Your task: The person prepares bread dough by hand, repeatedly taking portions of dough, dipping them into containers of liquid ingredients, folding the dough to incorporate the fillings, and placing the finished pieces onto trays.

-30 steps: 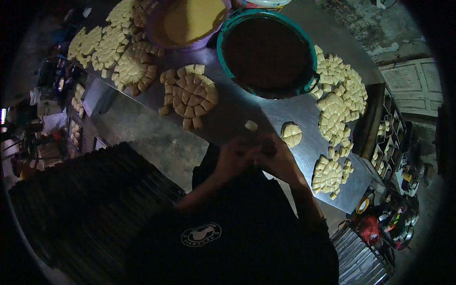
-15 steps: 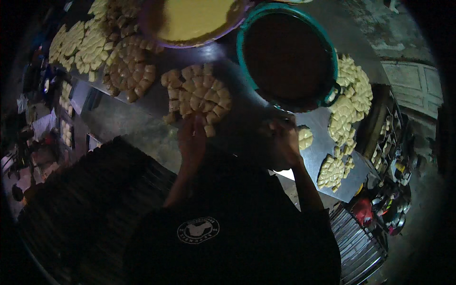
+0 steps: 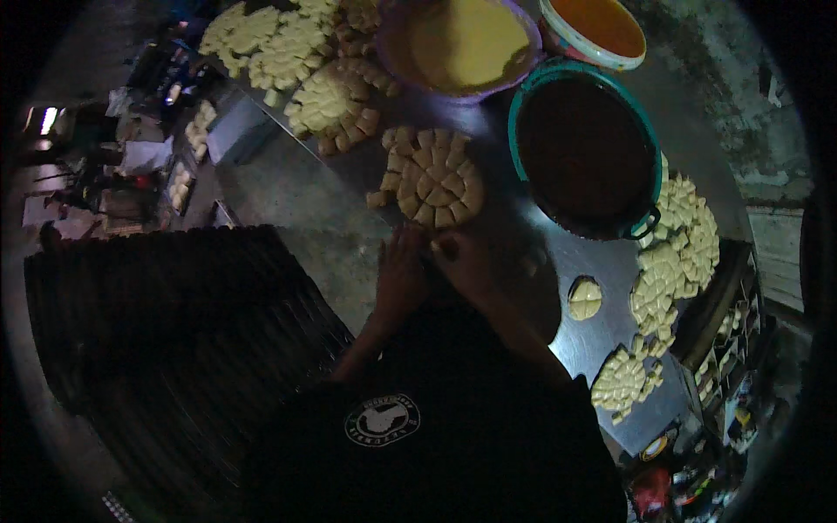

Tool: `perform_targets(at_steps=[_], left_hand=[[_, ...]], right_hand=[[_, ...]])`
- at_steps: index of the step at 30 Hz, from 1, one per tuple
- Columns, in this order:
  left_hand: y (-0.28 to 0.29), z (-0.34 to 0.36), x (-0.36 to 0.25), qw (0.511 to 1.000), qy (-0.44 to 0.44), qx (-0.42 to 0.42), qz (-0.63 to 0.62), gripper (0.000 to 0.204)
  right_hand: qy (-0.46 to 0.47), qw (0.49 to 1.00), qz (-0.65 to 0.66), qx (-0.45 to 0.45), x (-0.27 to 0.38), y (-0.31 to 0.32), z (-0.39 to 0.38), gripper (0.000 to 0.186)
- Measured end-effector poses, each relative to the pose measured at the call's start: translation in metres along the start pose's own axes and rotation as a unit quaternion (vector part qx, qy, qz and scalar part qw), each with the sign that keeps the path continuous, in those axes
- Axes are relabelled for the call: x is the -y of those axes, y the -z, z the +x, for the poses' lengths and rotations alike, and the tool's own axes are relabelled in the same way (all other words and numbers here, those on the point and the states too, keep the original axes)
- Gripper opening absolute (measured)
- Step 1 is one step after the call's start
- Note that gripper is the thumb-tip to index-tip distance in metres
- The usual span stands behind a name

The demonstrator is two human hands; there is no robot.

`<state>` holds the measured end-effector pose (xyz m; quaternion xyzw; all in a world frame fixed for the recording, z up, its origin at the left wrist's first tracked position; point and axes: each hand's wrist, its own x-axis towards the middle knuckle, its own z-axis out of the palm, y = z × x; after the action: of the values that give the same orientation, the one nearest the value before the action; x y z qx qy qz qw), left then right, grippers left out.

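My left hand (image 3: 401,266) lies at the table's front edge, fingers extended, just below a round cluster of light-brown cut dough pieces (image 3: 436,179). My right hand (image 3: 458,261) is beside it, fingertips pinched at the bottom of that cluster; what they hold is too dark and small to make out. A small pale dough round cut in quarters (image 3: 584,298) lies to the right on the steel table (image 3: 562,248).
Behind are a teal tub of dark brown mixture (image 3: 586,144), a purple basin of yellow mixture (image 3: 458,48) and a white bucket of orange mixture (image 3: 593,22). Cream dough clusters (image 3: 654,288) line both sides. Dark stacked trays (image 3: 166,331) stand lower left; a rack (image 3: 724,340) stands right.
My hands were together at centre, moved apart, the left onto the brown cluster, and now are close again below it. The view has shifted, so the tubs sit farther right.
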<state>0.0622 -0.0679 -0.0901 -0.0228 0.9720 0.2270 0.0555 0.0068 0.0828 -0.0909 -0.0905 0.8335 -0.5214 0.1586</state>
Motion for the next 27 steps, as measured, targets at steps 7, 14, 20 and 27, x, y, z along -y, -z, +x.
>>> perform_targets(at_steps=[7, 14, 20, 27], left_hand=[[0.000, -0.013, -0.048, 0.990, -0.009, -0.060, 0.125, 0.062], [0.045, -0.042, -0.172, 0.833, -0.051, 0.010, -0.550, 0.027], [0.058, -0.063, -0.205, 0.839, -0.152, -0.121, -0.508, 0.022], [0.096, -0.026, -0.183, 0.730, -0.520, -0.281, -0.342, 0.026]], right_hand=[[-0.070, 0.919, 0.377, -0.096, 0.021, 0.109, -0.105, 0.043], [0.140, 0.946, 0.238, -0.170, 0.036, 0.155, -0.147, 0.032], [0.226, 0.917, 0.250, -0.213, 0.068, 0.152, -0.148, 0.025], [0.285, 0.911, 0.278, -0.109, 0.099, 0.137, -0.137, 0.036]])
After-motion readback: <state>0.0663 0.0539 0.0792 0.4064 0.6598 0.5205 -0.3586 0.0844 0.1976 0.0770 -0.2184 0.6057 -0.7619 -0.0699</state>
